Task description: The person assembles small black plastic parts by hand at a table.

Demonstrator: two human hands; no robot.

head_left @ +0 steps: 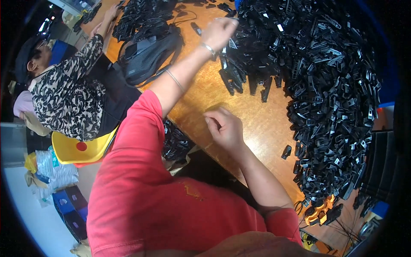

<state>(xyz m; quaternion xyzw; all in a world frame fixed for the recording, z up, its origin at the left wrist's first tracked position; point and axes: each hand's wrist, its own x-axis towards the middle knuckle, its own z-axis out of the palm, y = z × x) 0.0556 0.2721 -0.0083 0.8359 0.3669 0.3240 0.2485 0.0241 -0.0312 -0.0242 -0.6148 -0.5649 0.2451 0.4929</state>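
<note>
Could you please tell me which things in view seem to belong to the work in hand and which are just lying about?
Likely part of the work:
- black plastic parts, heaped beside the left hand
- wooden tabletop, below the right hand

Apparently just lying about:
- black bag
- orange object
- white plastic-wrapped packs

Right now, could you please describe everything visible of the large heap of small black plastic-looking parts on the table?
The large heap of small black plastic-looking parts is a loose jumble: many glossy, some slotted, some ladder-like. It covers the right side of the shiny brown wooden table, running from the view's top toward the lower right, with strays along its left border. The person's left grip is beside its upper left edge; contact is unclear.
</note>
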